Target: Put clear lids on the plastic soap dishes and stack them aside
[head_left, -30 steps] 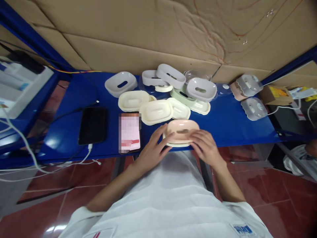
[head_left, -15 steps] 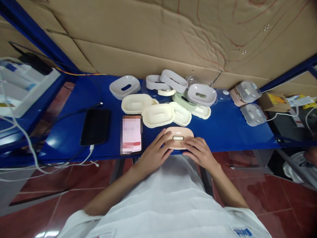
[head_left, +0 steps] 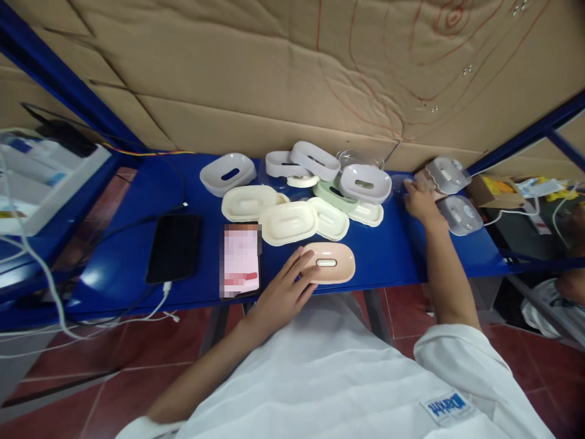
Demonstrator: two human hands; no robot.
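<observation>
While the left hand rests, fingers spread, on the left end of the peach dish, near side of the blue table, the right hand is far right by a clear lid; cannot tell if pinching. Light left-hand pressure should prevent sliding.

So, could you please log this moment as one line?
left hand: fingers on peach dish | right hand: at clear lid, grip unclear | phone: screen lit
</observation>
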